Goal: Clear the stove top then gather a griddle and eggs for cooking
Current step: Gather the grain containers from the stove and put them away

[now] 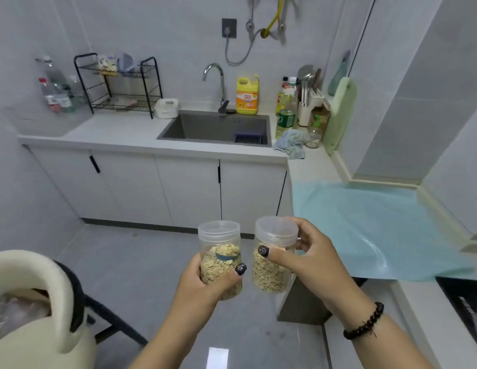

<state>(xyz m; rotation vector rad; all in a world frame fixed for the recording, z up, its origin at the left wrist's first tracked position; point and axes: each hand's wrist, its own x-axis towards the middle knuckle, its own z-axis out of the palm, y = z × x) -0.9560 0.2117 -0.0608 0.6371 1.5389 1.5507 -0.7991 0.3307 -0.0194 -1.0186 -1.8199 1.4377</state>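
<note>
Jars of oats, one in each grip: left hand (pixel 202 282) curls round the left jar (pixel 220 258), right hand (pixel 309 251) round the right jar (pixel 273 255), both held over the floor short of the sink (pixel 216 127); smooth plastic could slip; griddle and eggs unseen

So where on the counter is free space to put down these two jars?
Free: the counter between the black rack and the sink, and the blue mat at right. Crowded: the corner right of the sink, with oil bottles, knife holder and cloth.

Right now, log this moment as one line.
left hand: holds left oat jar | right hand: holds right oat jar | both lidded, mid-air
</note>
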